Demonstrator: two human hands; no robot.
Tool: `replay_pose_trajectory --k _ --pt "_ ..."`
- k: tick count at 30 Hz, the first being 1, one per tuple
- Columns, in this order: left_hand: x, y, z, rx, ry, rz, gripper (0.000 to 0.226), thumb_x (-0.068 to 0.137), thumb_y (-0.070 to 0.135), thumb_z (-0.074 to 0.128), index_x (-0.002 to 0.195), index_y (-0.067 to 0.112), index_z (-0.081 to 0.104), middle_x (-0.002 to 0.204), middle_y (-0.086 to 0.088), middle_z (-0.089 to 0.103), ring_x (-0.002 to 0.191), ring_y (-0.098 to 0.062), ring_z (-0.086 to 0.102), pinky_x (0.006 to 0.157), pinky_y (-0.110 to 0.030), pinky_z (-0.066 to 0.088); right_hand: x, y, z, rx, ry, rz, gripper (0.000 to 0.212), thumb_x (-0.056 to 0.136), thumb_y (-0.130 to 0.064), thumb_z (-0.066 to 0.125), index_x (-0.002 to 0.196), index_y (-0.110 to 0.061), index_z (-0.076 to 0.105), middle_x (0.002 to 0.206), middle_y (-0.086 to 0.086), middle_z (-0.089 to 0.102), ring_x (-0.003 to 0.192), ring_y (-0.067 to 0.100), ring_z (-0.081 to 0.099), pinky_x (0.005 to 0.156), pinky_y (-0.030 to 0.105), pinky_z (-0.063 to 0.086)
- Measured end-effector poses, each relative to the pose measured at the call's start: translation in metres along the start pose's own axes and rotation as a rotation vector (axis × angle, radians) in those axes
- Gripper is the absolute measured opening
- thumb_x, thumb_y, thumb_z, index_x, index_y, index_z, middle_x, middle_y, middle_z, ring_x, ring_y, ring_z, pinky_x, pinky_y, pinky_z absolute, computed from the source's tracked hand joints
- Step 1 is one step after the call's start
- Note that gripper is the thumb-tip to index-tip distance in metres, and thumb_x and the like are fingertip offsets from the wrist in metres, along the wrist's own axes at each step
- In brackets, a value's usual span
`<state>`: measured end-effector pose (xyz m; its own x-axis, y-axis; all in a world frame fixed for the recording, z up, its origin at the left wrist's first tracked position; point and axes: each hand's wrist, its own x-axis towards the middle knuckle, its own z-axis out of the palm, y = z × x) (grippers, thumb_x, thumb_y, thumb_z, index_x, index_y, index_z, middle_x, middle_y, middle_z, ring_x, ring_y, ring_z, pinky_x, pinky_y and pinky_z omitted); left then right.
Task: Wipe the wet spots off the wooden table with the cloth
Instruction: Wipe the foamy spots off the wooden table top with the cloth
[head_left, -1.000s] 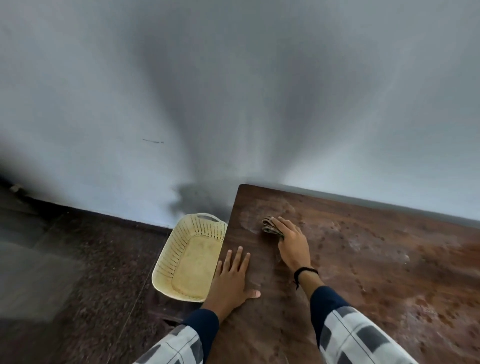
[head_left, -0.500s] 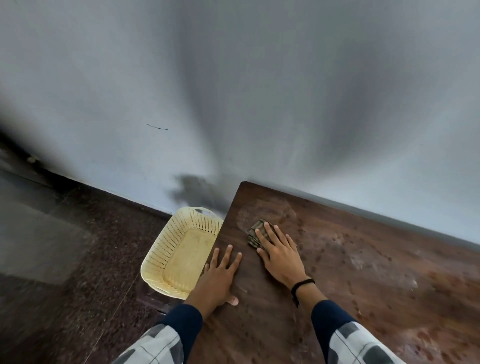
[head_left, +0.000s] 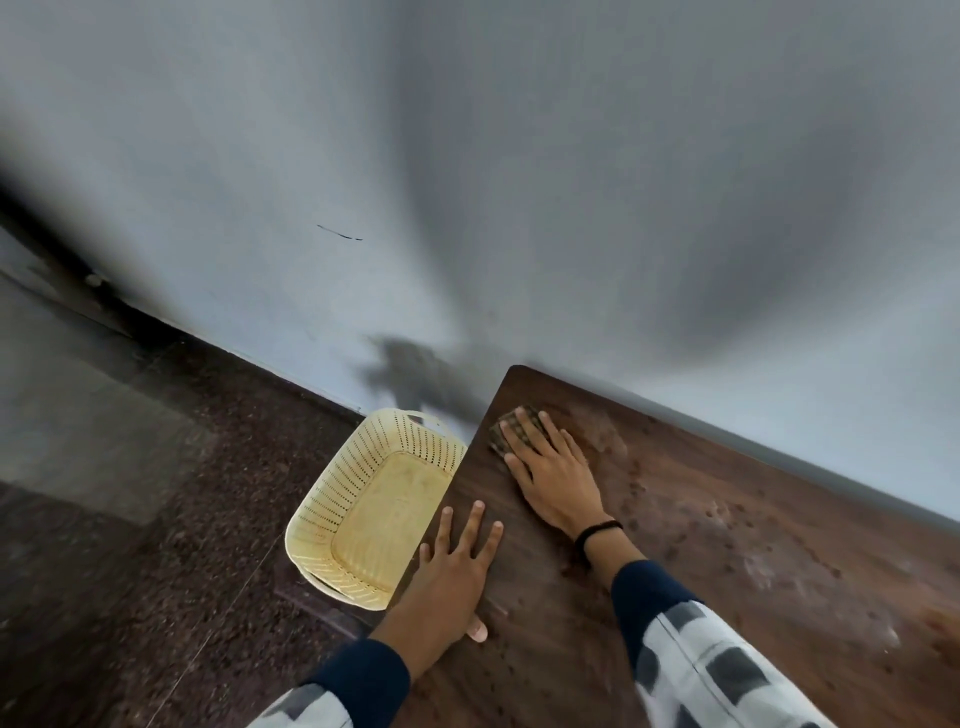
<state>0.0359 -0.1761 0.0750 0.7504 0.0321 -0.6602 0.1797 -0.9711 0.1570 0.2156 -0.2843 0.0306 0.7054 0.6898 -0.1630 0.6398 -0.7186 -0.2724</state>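
On your far left, a cream perforated plastic basket (head_left: 379, 512) sits down on the dark speckled floor (head_left: 130, 545), tucked just beside the left edge of the wooden worktop (head_left: 727, 561) and empty as far as you can see, likely parked there to keep the surface free for wiping. Your left hand (head_left: 457, 566) lies flat by that edge, fingers spread and its grip holding nothing; it looks like a brace so you can lean into the stroke. Further right, your right hand (head_left: 553, 470) presses a small folded checked cloth (head_left: 511, 428) flat against the worktop near the far left corner, close to the wall. This grip is not clamped: the fingers lie extended on top of the cloth, pinning it by pressure. To the right, pale smears and dark wet spots (head_left: 779, 566) dot the wood, so most of the wiping seems still ahead.
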Motion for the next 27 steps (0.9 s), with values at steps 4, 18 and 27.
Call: replay_pose_trajectory --k 4,18,27 --pt "0.003 0.003 -0.006 -0.007 -0.041 -0.016 0.132 0.078 0.036 0.082 0.154 0.024 -0.025 0.154 -0.004 -0.043 0.143 -0.043 -0.029 0.117 -0.061 0.013 0.025 0.025 -0.009 -0.05 -0.047 -0.072 0.054 0.108 -0.052 0.016 0.159 -0.045 0.0 0.165 -0.02 -0.011 0.156 0.012 -0.009 0.125 0.039 -0.005" --pt "0.009 0.003 -0.003 -0.006 -0.028 -0.015 0.134 0.076 0.036 0.084 0.154 0.024 -0.024 0.153 -0.004 -0.044 0.143 -0.044 -0.029 0.116 -0.064 0.013 0.047 0.026 -0.015 -0.063 -0.026 -0.098 0.054 0.109 -0.05 0.015 0.159 -0.042 -0.003 0.168 -0.016 -0.009 0.158 0.014 -0.007 0.126 0.039 0.001" --pt "0.009 0.002 0.0 0.012 -0.024 -0.018 0.134 0.076 0.041 0.082 0.153 0.025 -0.026 0.153 -0.004 -0.044 0.143 -0.043 -0.03 0.116 -0.063 0.013 0.053 0.003 -0.008 -0.044 -0.001 -0.135 0.054 0.109 -0.046 0.019 0.162 -0.038 0.01 0.171 -0.012 0.004 0.158 0.015 -0.003 0.128 0.041 0.006"
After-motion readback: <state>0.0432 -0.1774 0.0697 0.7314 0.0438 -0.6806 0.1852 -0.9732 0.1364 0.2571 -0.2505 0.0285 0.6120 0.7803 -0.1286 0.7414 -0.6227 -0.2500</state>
